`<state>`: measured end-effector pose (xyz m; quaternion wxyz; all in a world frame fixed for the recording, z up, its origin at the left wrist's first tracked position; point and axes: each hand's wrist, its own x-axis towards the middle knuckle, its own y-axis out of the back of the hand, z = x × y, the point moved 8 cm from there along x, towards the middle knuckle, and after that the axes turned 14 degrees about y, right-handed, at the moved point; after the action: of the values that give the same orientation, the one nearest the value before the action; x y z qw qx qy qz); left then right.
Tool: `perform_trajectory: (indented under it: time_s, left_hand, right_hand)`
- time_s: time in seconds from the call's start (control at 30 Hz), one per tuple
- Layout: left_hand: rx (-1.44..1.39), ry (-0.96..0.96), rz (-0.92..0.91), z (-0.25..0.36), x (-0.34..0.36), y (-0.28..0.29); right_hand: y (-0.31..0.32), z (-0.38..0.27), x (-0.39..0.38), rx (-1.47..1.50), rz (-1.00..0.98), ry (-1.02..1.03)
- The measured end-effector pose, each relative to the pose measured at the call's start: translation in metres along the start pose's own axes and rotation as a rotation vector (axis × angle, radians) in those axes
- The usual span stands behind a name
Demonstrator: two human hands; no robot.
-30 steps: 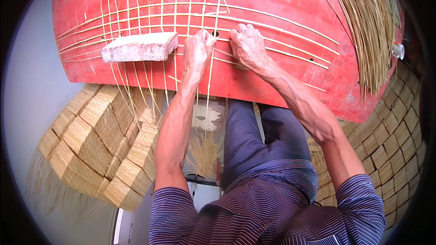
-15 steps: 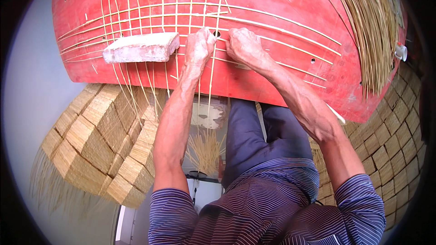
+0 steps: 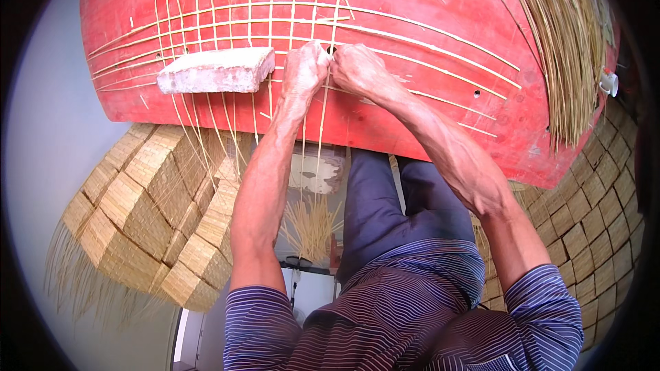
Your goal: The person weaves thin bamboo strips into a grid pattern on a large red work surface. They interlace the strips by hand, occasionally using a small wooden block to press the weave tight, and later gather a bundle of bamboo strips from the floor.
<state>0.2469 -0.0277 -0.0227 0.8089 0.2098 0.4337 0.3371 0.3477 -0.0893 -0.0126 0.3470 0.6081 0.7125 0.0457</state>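
Long pale strips [image 3: 426,47] cross one another in an open lattice on the red board [image 3: 447,0]. My left hand [image 3: 307,67] is closed over the lattice, fingers curled under and mostly hidden. Close beside it, my right hand [image 3: 359,70] is closed too, its fingertips meeting near the upright strip [image 3: 323,110] that runs between the hands. Both seem to pinch strips at that crossing, though the grip itself is covered by my knuckles. A whitish brick-like block [image 3: 216,72] lies across the strips just left of my left hand.
A thick bundle of straw-coloured strips [image 3: 560,48] lies along the board's right side, with a white cup [image 3: 608,82] beside it. Stacked woven goods [image 3: 137,199] stand below left, and more woven pieces [image 3: 591,227] at right. Loose strips [image 3: 309,230] stand below the board.
My right hand has moved left, up against my left hand and the upright strip. My left hand stays nearly in place, still closed.
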Motion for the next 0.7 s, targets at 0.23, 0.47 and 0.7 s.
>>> perform_trajectory:
  time_s: [0.23, 0.47, 0.7]
  left_hand:
    - [0.036, 0.096, -0.080, -0.007, 0.012, -0.004]
    - [0.026, 0.164, -0.046, -0.008, 0.015, -0.006]
    - [0.023, 0.175, -0.044, -0.009, 0.016, -0.007]
  right_hand:
    - [0.050, 0.000, -0.034, -0.409, 0.426, 0.304]
    - [0.043, 0.013, -0.023, -0.447, 0.327, 0.222]
    - [0.036, 0.025, -0.005, -0.292, 0.242, 0.091]
